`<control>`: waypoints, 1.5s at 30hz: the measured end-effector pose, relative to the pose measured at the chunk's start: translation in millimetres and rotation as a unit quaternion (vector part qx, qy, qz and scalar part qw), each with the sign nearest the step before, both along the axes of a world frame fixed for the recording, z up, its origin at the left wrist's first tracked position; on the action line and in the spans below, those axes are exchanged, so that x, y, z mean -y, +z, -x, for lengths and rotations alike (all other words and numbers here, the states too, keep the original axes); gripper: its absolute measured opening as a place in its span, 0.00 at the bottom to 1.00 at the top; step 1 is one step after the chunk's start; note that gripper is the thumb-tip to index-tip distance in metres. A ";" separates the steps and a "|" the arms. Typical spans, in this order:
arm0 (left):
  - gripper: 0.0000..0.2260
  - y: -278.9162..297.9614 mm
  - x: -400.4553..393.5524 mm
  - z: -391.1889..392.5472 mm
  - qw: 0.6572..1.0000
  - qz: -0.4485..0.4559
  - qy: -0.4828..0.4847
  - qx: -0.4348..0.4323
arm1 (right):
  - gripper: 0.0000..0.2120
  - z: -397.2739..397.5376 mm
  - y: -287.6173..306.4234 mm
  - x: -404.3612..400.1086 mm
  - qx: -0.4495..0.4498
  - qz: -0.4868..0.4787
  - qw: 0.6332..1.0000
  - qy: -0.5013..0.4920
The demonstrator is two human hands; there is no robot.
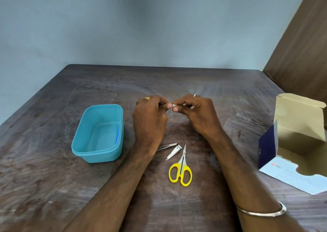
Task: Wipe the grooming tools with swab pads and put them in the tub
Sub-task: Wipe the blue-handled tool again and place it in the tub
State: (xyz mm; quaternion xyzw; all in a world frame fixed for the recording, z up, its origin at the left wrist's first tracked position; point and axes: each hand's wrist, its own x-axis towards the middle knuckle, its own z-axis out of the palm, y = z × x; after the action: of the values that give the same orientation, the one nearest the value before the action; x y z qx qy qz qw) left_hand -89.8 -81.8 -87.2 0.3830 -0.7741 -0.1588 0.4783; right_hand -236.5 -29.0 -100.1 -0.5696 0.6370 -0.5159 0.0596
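Both hands meet above the table (177, 205). The left hand (150, 115) and right hand (192, 111) pinch a small white swab pad (173, 105) between curled fingertips. The yellow scissors (180, 169) lie flat near the blue tub (99, 134), tips pointing away.

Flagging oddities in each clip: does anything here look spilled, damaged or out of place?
Nothing stands out. The teal plastic tub sits upright, two steel nail clippers and yellow-handled scissors lie flat, and the opened cardboard swab box stands at the table's right.
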 end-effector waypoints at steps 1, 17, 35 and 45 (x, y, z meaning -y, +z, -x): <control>0.02 0.5 -0.4 0.0 1.000 -0.005 -0.002 -0.008 | 0.07 0.8 0.2 -0.3 0.003 -0.003 1.000 -0.003; 0.04 17.0 1.0 -1.9 0.895 -0.288 -0.110 -0.323 | 0.04 -6.4 4.8 -2.4 0.308 -0.008 0.950 0.051; 0.06 78.6 29.4 -95.7 0.963 -0.207 -0.018 -0.170 | 0.07 -1.6 6.3 -4.0 0.377 -0.034 0.925 0.008; 0.04 68.4 56.2 -117.9 0.936 -0.333 0.026 0.110 | 0.08 -3.7 9.7 -3.3 0.396 -0.029 0.918 0.002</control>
State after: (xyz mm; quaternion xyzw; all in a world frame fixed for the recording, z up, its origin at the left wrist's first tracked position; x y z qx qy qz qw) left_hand 28.1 -138.0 -18.7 0.5559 -0.7142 -0.3520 0.2389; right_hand -232.8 -25.7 -90.4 -0.3177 0.5750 -0.6803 0.3249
